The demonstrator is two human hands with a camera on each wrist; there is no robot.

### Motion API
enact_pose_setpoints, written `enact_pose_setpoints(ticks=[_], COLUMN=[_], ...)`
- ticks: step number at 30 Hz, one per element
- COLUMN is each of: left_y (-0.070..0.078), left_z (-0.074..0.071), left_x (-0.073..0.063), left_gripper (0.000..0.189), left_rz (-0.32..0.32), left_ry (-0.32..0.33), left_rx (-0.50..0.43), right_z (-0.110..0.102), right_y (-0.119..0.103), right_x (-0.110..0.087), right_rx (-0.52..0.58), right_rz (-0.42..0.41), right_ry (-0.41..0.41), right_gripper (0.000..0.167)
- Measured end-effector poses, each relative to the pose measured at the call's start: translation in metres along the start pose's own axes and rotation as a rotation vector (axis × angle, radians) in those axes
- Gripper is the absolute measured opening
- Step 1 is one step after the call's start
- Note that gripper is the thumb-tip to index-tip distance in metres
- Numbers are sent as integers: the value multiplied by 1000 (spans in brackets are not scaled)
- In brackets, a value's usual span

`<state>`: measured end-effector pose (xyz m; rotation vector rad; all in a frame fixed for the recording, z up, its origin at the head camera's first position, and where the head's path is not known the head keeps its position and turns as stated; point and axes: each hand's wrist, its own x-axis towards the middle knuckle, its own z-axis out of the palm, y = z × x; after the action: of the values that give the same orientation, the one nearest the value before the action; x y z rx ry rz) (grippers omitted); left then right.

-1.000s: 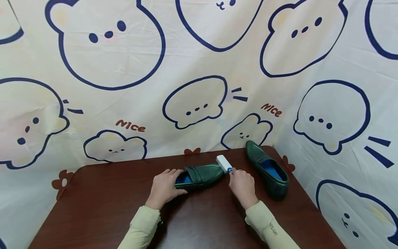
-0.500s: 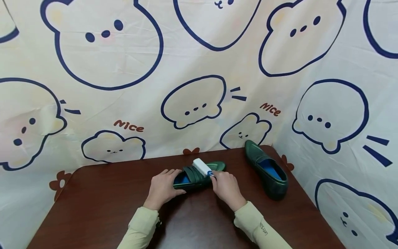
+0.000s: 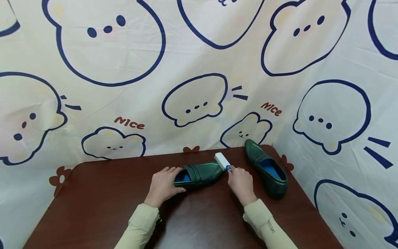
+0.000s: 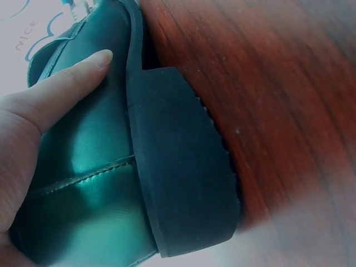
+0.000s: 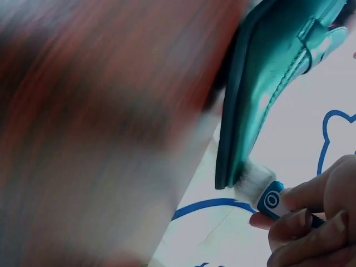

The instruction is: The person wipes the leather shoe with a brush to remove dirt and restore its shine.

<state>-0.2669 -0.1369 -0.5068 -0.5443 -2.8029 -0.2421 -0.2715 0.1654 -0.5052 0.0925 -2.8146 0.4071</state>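
Brown table [image 3: 96,197] | left hand [image 3: 162,186]: grip round green shoe [image 3: 203,175] | right hand [image 3: 242,185]: grip closed round brush [image 3: 222,161] touching shoe's toe [image 5: 239,158]

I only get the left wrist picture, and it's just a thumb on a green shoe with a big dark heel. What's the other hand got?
Observer: The right hand is gripping a white-bristled brush.
Operator: Ooh! Where are the bristles touching?
Observer: In the right wrist view, they're against the toe of the green loafer your thumb is on.
Operator: Does it have a partner?
Observer: Yes, in the head view a matching loafer sits on the brown tabletop, off to the right of the right hand.
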Motion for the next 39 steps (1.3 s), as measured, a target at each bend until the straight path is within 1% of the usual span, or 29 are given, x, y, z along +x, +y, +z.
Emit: enact_pose_setpoints(ticks=[2,4,8,11,15,19,23,26,29,31,35,36,39], left_y=[0,-1,-1,-1,-1,0,0,0,-1,-2,1,2,6], left_z=[-1,0,0,1,1,1,0,-2,-4,-4,-4,-5,-7], left_x=[0,0,-1,-1,0,0,0,1,1,1,0,0,0], left_gripper=[76,76,77,77,77,77,76,76,76,77,83,85,89], left_rz=[-8,-13,-17,-17,-13,-12,-7,0,3,-1,-20,-25,-29], left_ry=[-7,-16,-15,-7,-9,-10,-4,6,14,5,-40,-58,-87], left_rx=[1,-3,-4,1,3,4,11,19,28,33,44,50,81], right_z=[-1,0,2,3,5,7,8,6,4,4,4,4,2], right_y=[-3,-8,-22,-31,-35,-26,-11,-4,-3,-3,-3,-2,-2], right_x=[0,0,-4,-6,-6,-3,-1,1,2,3,2,2,2], right_rx=[38,102,265,300,257,170,47,-16,-31,-26,-20,-18,-2], right_rz=[-10,-43,-124,-157,-160,-146,-97,-48,-17,-9,-7,-5,2], right_ry=[5,-7,-98,-137,-127,-108,-29,23,35,35,29,26,17], right_gripper=[24,24,25,27,26,24,18,20,25,26,26,26,25])
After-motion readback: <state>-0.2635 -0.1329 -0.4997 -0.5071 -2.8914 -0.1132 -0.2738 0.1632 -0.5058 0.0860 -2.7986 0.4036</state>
